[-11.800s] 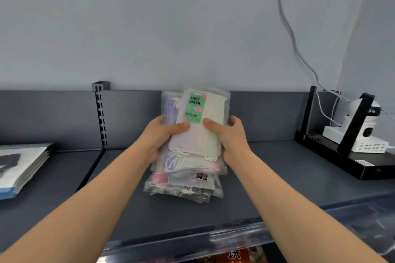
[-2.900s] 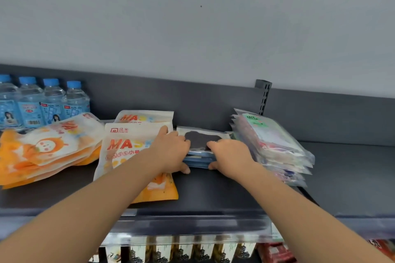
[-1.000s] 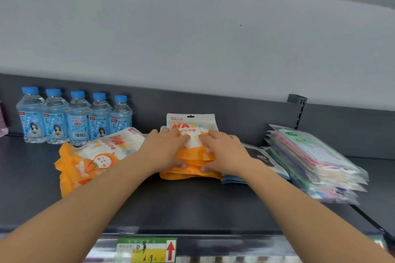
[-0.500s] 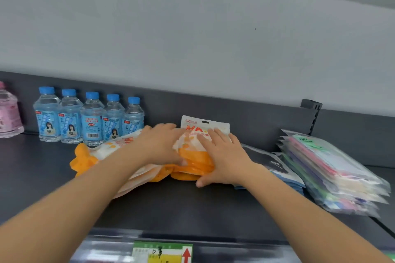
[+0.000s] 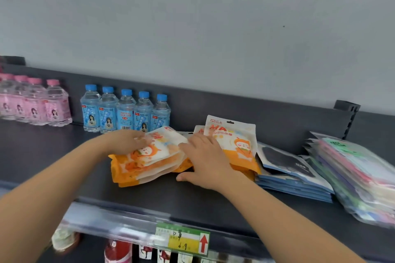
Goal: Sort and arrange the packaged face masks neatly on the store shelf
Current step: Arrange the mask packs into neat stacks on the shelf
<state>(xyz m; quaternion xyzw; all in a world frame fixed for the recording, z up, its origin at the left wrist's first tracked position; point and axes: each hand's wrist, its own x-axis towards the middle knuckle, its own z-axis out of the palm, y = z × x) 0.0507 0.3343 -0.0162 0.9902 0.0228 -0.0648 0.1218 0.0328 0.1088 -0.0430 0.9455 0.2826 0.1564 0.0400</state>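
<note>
Shelf is carrying masks. Left hand is lying flat on orange stack; right hand, flat too, pressing beside it.

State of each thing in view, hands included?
Left orange stack: lying skewed, fanned.
Right orange stack: lying, packs offset.
Blue stack: flat, top pack askew.
Clear stack: lying, fanned.
Blue bottles, pink bottles: upright, capped.
Left hand: open, on left orange stack.
Right hand: open, touching right orange stack.
</note>
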